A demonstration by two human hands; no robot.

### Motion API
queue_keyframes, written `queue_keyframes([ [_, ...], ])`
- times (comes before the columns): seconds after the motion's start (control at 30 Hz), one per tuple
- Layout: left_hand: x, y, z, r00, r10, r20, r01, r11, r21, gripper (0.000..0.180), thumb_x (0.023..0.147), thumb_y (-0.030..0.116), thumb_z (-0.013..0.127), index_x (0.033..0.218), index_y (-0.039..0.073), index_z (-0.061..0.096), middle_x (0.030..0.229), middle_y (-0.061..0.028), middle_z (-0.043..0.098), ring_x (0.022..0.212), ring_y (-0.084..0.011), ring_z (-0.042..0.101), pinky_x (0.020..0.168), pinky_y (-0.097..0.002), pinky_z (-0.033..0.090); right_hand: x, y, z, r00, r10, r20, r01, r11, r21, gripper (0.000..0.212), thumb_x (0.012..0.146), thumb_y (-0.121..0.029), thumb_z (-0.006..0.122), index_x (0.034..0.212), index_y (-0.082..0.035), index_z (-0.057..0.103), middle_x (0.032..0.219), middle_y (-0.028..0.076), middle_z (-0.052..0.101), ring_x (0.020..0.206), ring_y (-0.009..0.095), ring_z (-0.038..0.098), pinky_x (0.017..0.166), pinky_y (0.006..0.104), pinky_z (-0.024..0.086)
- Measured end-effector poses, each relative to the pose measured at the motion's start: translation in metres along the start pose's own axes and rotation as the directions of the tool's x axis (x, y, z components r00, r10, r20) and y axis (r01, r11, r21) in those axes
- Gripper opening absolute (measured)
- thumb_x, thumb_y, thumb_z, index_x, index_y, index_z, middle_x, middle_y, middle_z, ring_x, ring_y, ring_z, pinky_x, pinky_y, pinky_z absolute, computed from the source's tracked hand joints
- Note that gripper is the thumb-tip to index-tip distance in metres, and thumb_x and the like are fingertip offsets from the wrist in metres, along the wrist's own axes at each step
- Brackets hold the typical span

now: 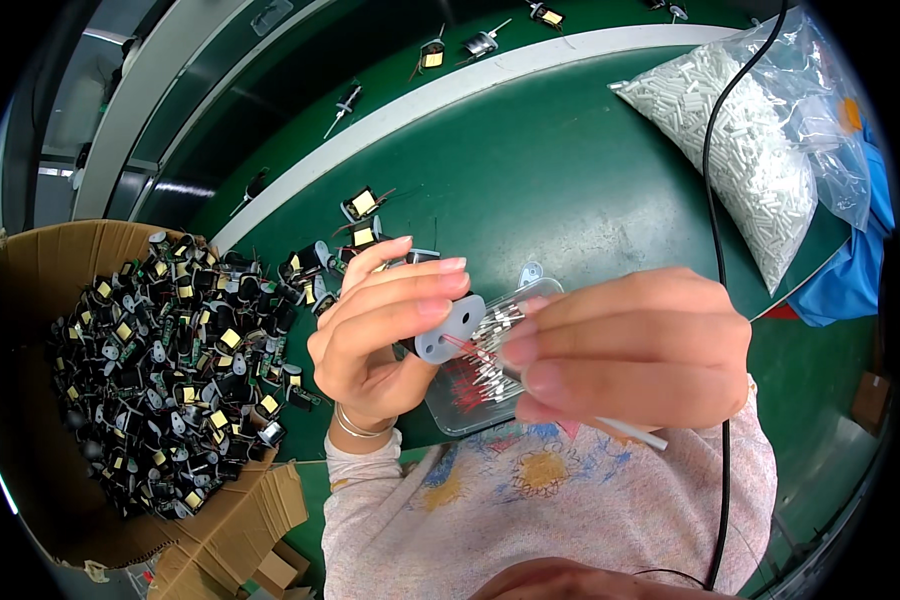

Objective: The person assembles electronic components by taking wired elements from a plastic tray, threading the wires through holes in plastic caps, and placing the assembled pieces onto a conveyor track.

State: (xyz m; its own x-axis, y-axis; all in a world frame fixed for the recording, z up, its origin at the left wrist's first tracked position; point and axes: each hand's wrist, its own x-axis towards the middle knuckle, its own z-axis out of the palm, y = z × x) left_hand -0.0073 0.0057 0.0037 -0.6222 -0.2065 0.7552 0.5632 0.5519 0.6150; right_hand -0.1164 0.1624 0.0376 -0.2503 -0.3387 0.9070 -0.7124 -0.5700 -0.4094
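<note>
My left hand point(375, 340) is closed around a small dark part. Its light grey oval end plate point(452, 330), pierced with holes, faces my right hand, and thin red wire shows at the plate. Close beside it, my right hand point(640, 345) has its fingers pinched together. From under this hand a slim grey-white rod point(633, 433) sticks out; its other end is hidden by the fingers. Beneath both hands lies a clear plastic tray point(452, 425) holding many thin red wires point(467, 385) with silvery-white ends. Another grey oval plate point(531, 273) is behind the tray.
At left, a cardboard box point(20, 300) is heaped with black parts point(175, 370) bearing yellow labels. More such parts point(362, 204) lie on the green table point(530, 150). A bag of short white tubes point(745, 130) rests at far right. A black cable point(712, 180) hangs down the right side.
</note>
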Motion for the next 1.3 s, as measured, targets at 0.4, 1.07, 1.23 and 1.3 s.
queue_keyframes([
  [0.4,0.0013,0.0009,0.0005,1.000,0.006,0.005,-0.006,1.000,0.000,0.026,0.071,0.004,0.072,0.093,0.004,0.057,0.088,-0.0151,0.068,0.085,-0.0287,0.067,0.086,-0.0451,0.045,-0.0012,-0.0029,-0.0088,0.985,0.051,0.164,-0.036,0.995,-0.093,0.027,0.062,-0.003,0.078,0.084,0.004,0.065,0.083,0.015,0.067,0.076,0.022,0.067,0.071,0.0303,0.057],
  [1.07,0.0005,0.0021,-0.0014,1.000,0.004,-0.017,-0.004,1.000,0.012,0.029,0.070,0.005,0.074,0.093,0.005,0.056,0.089,-0.0149,0.068,0.085,-0.0285,0.067,0.086,-0.0450,0.044,-0.0025,-0.0020,-0.0083,0.976,-0.051,0.210,0.072,0.993,-0.095,0.018,0.067,-0.005,0.074,0.080,0.003,0.065,0.083,0.015,0.066,0.075,0.023,0.067,0.068,0.0288,0.056],
  [1.23,0.0014,0.0030,-0.0009,1.000,0.013,-0.011,-0.012,1.000,0.017,0.030,0.070,0.006,0.075,0.093,0.005,0.057,0.089,-0.0147,0.068,0.085,-0.0286,0.067,0.086,-0.0450,0.044,-0.0047,-0.0028,-0.0053,0.985,-0.069,0.159,0.090,0.987,-0.134,0.020,0.065,-0.005,0.076,0.081,0.003,0.065,0.084,0.015,0.067,0.075,0.023,0.067,0.069,0.0291,0.056],
  [1.3,0.0011,0.0026,-0.0007,1.000,0.011,-0.013,-0.011,1.000,0.026,0.029,0.070,0.006,0.075,0.093,0.005,0.057,0.089,-0.0144,0.068,0.085,-0.0285,0.067,0.086,-0.0450,0.044,-0.0044,-0.0034,-0.0068,0.987,-0.067,0.147,0.087,0.987,-0.138,0.022,0.064,-0.005,0.076,0.081,0.003,0.065,0.084,0.015,0.067,0.075,0.023,0.067,0.069,0.0291,0.056],
])
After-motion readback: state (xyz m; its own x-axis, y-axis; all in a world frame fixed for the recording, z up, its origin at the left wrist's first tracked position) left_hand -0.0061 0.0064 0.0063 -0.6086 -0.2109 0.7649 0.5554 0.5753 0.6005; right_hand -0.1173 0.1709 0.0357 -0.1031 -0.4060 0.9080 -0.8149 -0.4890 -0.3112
